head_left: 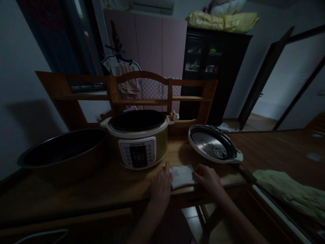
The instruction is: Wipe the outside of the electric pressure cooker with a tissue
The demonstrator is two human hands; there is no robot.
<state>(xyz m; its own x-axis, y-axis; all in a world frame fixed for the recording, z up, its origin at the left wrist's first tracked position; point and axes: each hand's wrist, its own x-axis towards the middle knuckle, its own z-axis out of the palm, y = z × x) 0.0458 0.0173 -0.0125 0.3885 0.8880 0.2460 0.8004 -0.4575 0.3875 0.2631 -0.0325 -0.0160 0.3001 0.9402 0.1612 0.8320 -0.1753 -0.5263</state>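
Observation:
A folded white cloth (183,175) lies near the front edge of the wooden desk (106,196). My left hand (161,184) holds it at its left side, fingers closed against the edge. At the opposite side, my right hand (208,177) pinches the cloth between thumb and fingers. Just behind my left hand stands a green and white electric pressure cooker (162,145), its top uncovered and its control panel facing me. Its round lid (207,144) rests inner side up, behind my right hand.
A large dark basin (66,159) stands at the desk's left. A wooden shelf frame (142,101) rises along the back. To the right are a wooden surface (274,149) and a pale green cloth (289,189). An open drawer (68,220) sticks out at lower left.

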